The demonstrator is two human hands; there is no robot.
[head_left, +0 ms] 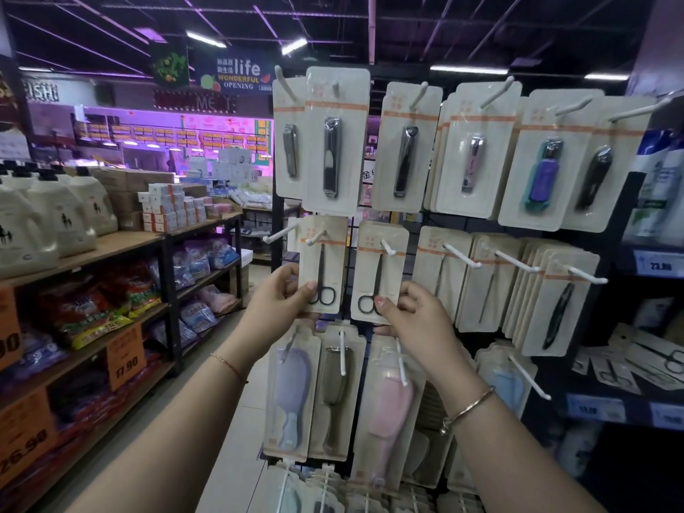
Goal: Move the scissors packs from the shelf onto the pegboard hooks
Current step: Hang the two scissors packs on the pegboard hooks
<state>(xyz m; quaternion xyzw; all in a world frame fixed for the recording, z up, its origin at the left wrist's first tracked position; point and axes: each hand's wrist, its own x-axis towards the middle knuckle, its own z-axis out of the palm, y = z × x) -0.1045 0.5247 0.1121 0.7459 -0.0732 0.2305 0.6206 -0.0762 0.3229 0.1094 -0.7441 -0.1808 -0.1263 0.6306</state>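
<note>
Hands [281, 294] [414, 312] gripping hooked scissors packs' [321, 268] [377, 272] edges

Two beige scissors packs [321, 266] [378, 272] hang upright, side by side, on white pegboard hooks [388, 247]; black scissors inside.

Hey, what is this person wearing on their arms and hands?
Both forearms are bare, with no sleeves or gloves in view. The left wrist carries a thin, string-like bracelet. The right wrist carries a slim metal bangle. No rings show on either hand.
</note>
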